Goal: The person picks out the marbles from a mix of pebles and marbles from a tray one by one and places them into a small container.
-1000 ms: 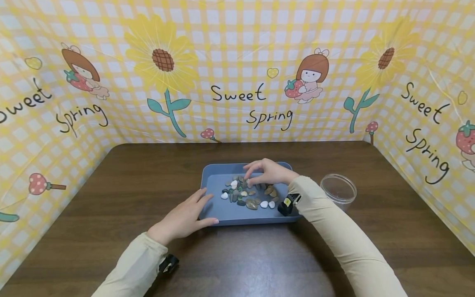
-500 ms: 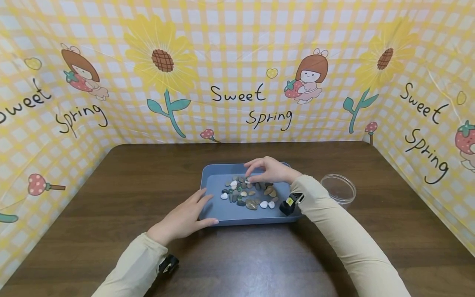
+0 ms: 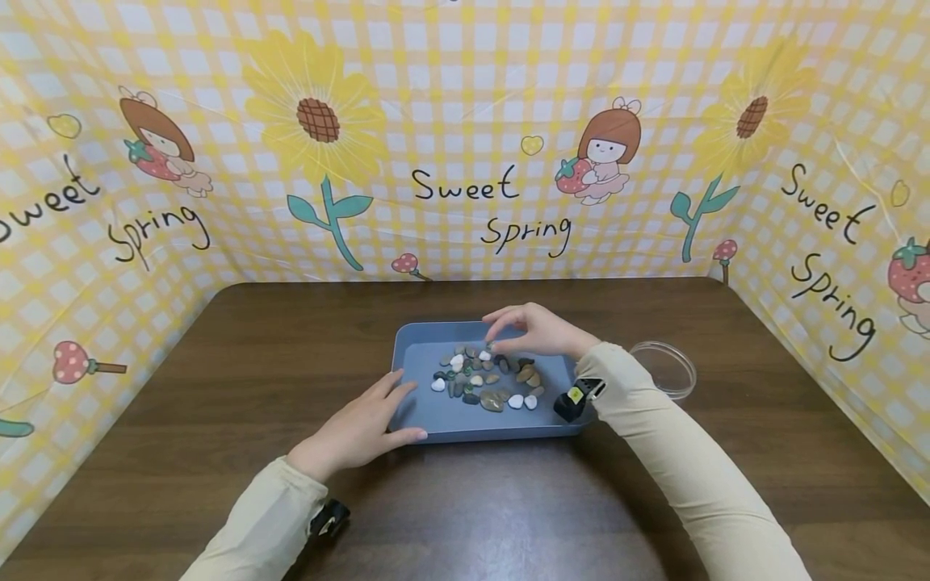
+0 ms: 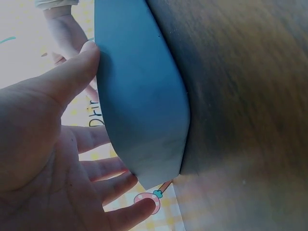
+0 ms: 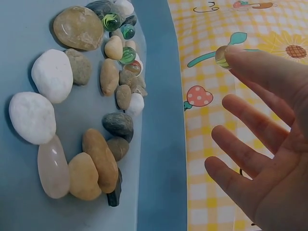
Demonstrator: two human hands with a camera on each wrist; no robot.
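Note:
My right hand is above the back of a blue tray. In the right wrist view, thumb and index finger of that hand pinch a clear glass marble with a yellow-green swirl, and the other fingers are spread. Below lie several pebbles, white, brown and grey, with green glass marbles among them. At the tray's front left corner is my left hand, its fingers extended along the rim. Its thumb touches the tray's edge in the left wrist view.
A clear round plastic jar stands right of the tray, partly behind my right sleeve. The brown wooden table is enclosed by a yellow checked cloth at the back and sides.
My right hand has risen slightly and shifted right, away from the pebbles, with the marble in its fingers. The left hand and the tray stay where they were.

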